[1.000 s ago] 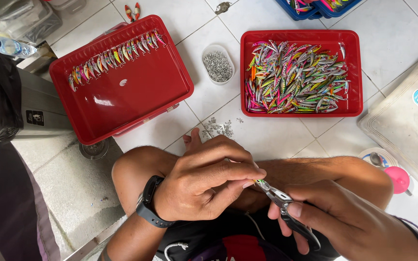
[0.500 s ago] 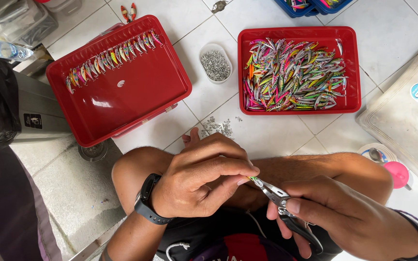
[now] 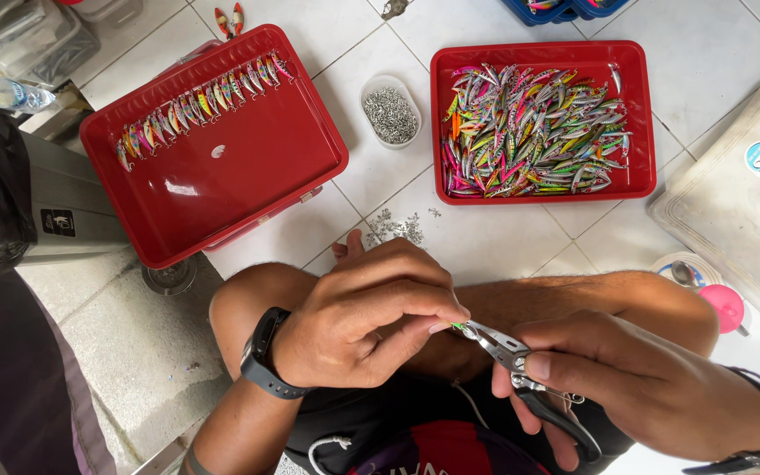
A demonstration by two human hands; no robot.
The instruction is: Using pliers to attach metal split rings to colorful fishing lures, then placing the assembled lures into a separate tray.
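Fingers (image 3: 437, 327) of left hand (image 3: 358, 321) pinching tiny green fishing lure (image 3: 458, 326); right hand (image 3: 635, 387) squeezing small black-handled metal pliers (image 3: 521, 369) on it. Pliers maybe slipping, hook maybe poking fingertip, lure maybe dropping.

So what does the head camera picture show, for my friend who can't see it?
A person's left hand pinches a tiny green fishing lure while the right hand grips small metal pliers on it. Beyond, on white floor tiles, one red plastic tray holds a neat row of lures, another red tray a colourful heap.
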